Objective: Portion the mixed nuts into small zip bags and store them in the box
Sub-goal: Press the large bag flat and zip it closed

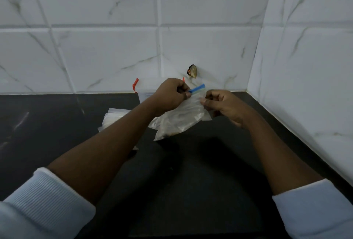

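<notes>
A clear zip bag (179,122) with a blue zip strip hangs above the black counter, with brownish nuts dimly visible at its lower end. My left hand (170,95) pinches the blue strip at the bag's top left. My right hand (223,105) pinches the bag's upper right edge. Behind my hands a clear storage box (147,90) with red clips stands against the wall, mostly hidden. A stack of empty small bags (112,118) lies on the counter to the left, partly under my left forearm.
The black counter (57,133) runs into a corner of white marble-look tiled walls (305,66) at the right and back. A small dark object (192,71) is stuck on the back wall just above the counter.
</notes>
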